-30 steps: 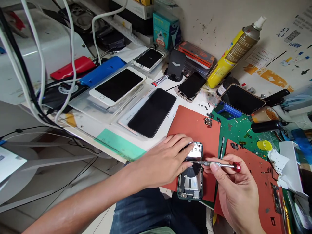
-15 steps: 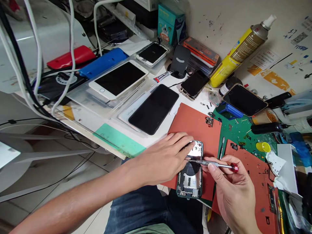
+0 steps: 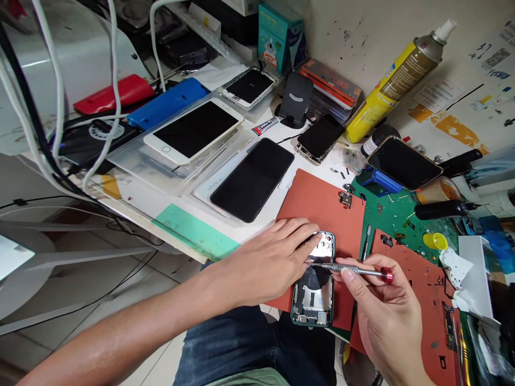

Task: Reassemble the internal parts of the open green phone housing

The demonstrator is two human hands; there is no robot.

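Observation:
An opened phone housing (image 3: 313,300), metal inside with a dark round patch, lies lengthwise on a reddish-brown mat (image 3: 309,201). My left hand (image 3: 277,260) grips its upper left side, fingers over the edge near the camera holes; its thumb is mostly hidden. In my right hand (image 3: 384,305) is a slim metal screwdriver (image 3: 350,268) with a red cap, pinched between thumb and fingers. The shaft lies nearly level across the housing, its tip beside my left fingers at the housing's left edge. What the tip touches cannot be made out.
A black-screened phone (image 3: 253,179) and a white phone (image 3: 195,131) lie to the left. Small parts lie on a second reddish-brown mat (image 3: 422,300) and a green mat (image 3: 386,214). A yellow spray can (image 3: 396,86) leans at the back. White cables (image 3: 115,80) hang at the left.
The view has shifted very slightly. Both hands, the screwdriver and the phone housing stay in nearly the same positions.

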